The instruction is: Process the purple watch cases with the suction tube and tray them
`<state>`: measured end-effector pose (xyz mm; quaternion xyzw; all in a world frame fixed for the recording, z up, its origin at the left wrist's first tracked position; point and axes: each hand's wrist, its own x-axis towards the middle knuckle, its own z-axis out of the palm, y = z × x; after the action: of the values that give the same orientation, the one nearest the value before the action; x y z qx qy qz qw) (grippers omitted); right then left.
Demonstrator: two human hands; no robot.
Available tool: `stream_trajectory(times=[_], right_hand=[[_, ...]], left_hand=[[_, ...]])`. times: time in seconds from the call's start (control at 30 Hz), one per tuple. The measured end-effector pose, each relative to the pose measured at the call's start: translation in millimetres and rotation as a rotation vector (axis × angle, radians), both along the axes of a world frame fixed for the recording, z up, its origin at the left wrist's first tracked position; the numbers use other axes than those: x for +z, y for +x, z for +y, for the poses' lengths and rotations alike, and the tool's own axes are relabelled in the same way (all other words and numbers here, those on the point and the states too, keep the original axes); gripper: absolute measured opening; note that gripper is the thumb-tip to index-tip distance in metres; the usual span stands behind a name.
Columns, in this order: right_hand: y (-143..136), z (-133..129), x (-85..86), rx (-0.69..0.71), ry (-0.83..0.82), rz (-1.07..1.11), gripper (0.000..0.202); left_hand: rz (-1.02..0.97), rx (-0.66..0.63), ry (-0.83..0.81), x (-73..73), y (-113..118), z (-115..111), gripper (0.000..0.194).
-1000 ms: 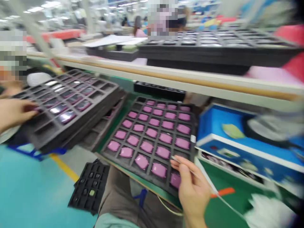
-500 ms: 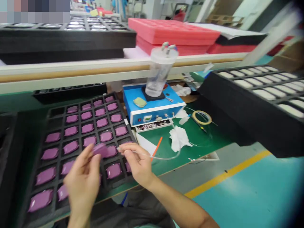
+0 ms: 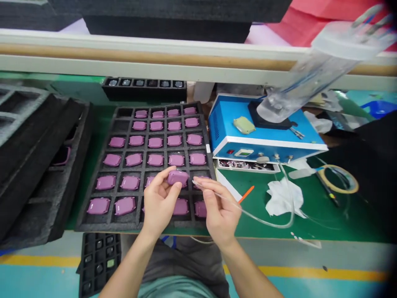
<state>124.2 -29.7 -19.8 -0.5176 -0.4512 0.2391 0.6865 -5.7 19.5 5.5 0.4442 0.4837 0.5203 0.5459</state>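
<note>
My left hand [image 3: 159,207] pinches a purple watch case [image 3: 178,178] between thumb and fingers, raised above the foam tray. In my right hand [image 3: 221,213] is a thin clear tube [image 3: 266,221], its small tip pointing left, close to the case; a narrow gap seems to lie between them. The tube curves back to the front of a blue machine [image 3: 279,144]. Below both hands lies the black foam tray [image 3: 120,125], with similar purple cases in most of its compartments. Parts of its front rows are hidden behind my hands.
Stacked foam trays [image 3: 56,207] stand on the left. On the machine are a clear cylinder [image 3: 297,91] and a pale green case [image 3: 244,125]. To the right lie crumpled white tissue [image 3: 283,196], a tape roll [image 3: 352,182] and an orange stick [image 3: 247,193]. A shelf edge [image 3: 155,58] crosses above.
The view has turned left and down, so the tray and hands appear nearer the centre. The left hand still holds the purple case and the right hand the tube.
</note>
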Motion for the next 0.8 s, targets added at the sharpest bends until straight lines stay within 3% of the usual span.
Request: stream_trajectory(times=[0.13,0.37,0.57,0.67,0.8], right_hand=[[-2.6,4.0,5.5,0.012,0.007,-0.009,0.018],[-7.8,22.5,11.9,0.025,0.115,0.035,0.02],[-10.1,23.3,8.1,0.038,0.137,0.062,0.02],[-8.7,20.5,7.4,0.041,0.104,0.053,0.02],[-5.4,12.0,3.7,0.033,0.056,0.022,0.021]], left_hand=[[0.014,-0.013,-0.037,2.7,-4.6,0.6,0.035],[-0.002,-0.039,-0.031,-10.0,-11.2,12.5,0.044],[0.039,-0.025,-0.019,-19.5,-12.7,6.7,0.055],[0.039,-0.09,-0.063,-15.7,-13.9,4.2,0.057],[0.003,-0.07,-0.049,-3.5,-8.3,-1.2,0.056]])
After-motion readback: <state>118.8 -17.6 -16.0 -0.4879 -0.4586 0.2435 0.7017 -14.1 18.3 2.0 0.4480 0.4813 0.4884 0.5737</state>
